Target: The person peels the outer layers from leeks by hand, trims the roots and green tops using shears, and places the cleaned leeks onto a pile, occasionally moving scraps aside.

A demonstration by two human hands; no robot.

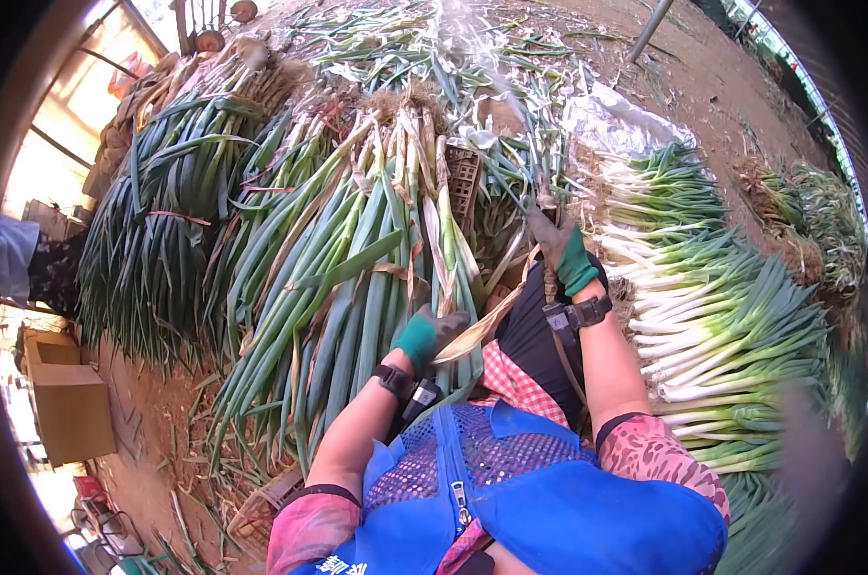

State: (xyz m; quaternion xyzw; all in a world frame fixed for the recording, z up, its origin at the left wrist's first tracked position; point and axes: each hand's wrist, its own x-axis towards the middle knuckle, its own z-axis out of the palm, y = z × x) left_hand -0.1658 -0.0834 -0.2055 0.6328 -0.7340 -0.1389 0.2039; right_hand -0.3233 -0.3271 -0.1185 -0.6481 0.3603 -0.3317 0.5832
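L hand (pixel 438 333), in a dark glove w/ grn cuff, is curled among long waxy leaves of the untrimmed onion heap (pixel 357 264), by a papery tan leaf (pixel 487 326); can't tell if gripping. R hand (pixel 559 247), gloved too, is clenched round a slim tube-like thing (pixel 550 283). Heap: ahead, L of lap, roots stringy. Smooth wht-stemmed onions (pixel 664 297) stacked R.

Blue vest (pixel 587 498) cut by bottom edge, lower-right leaves (pixel 760 527) blurred
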